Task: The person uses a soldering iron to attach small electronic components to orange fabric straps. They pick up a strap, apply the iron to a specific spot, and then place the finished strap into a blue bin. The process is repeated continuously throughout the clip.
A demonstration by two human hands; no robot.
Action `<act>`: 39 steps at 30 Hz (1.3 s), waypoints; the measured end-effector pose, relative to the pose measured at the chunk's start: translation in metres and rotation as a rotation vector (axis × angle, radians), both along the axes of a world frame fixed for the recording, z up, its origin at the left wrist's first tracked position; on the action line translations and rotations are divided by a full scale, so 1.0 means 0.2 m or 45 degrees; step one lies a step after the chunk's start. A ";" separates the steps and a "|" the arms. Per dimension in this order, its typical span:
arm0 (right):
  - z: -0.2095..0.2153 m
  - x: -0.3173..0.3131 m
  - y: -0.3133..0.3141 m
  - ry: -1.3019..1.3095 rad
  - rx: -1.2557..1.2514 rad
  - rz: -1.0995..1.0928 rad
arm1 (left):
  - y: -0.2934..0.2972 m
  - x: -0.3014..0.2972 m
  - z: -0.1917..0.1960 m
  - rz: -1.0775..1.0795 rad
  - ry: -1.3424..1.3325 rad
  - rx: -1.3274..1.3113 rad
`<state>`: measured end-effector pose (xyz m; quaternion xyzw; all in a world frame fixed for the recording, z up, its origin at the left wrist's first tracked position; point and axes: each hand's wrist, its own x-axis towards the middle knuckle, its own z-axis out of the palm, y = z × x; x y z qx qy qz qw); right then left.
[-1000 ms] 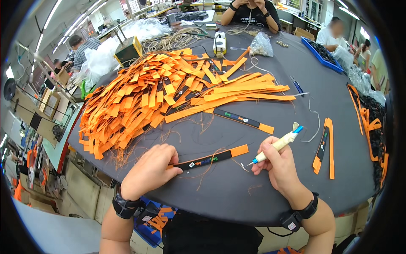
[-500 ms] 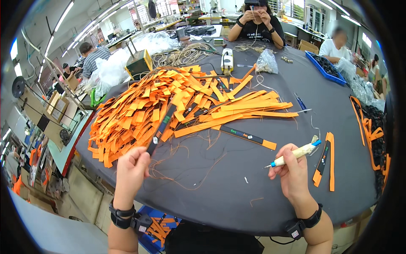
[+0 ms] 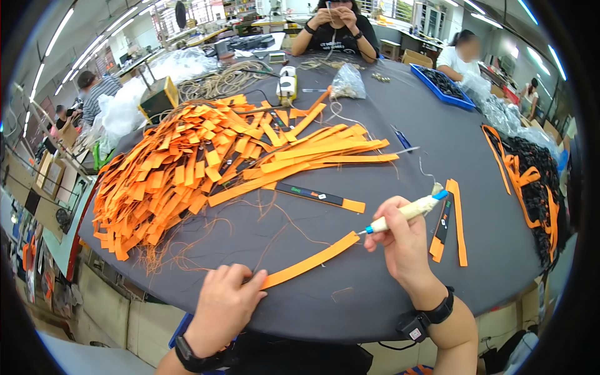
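Note:
My left hand is closed on the near end of an orange webbing strap, held low over the grey tabletop. The strap slants up to the right, its orange side showing. In my right hand is a pen-shaped tool with a cream wrapped grip, blue ends and a thin metal tip. That tip meets, or nearly meets, the strap's far end. Just beyond lies a black-and-orange strap. To the right of my right hand rest another black-and-orange strap and a plain orange one.
A large heap of orange straps covers the table's left side. Behind it stand a yellow-and-black box and a white-yellow device. Blue snips lie ahead, and black-and-orange straps pile at right. Co-workers sit beyond.
My left hand has come down and nearer with the strap, which now shows its orange side. My right hand has brought the tool's tip to its far end. The view has shifted right.

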<state>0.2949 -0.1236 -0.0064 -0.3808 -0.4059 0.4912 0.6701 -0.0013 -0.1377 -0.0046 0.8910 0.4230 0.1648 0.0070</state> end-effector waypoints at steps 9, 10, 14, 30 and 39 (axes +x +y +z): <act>-0.02 0.00 0.04 -0.135 -0.233 0.050 | 0.08 0.18 0.22 -0.263 -0.337 -0.323; -0.01 0.02 0.05 -0.143 -0.244 0.062 | 0.12 0.24 0.21 -0.286 -0.348 -0.398; 0.01 0.10 0.05 -0.068 -0.329 0.083 | 0.27 0.43 0.10 -0.325 -0.376 -0.640; -0.11 0.12 0.03 -0.240 -0.348 0.553 | 0.35 0.55 0.04 -0.316 -0.235 -0.831; -0.10 0.12 0.03 -0.301 -0.344 0.533 | 0.39 0.54 0.02 -0.347 -0.184 -0.753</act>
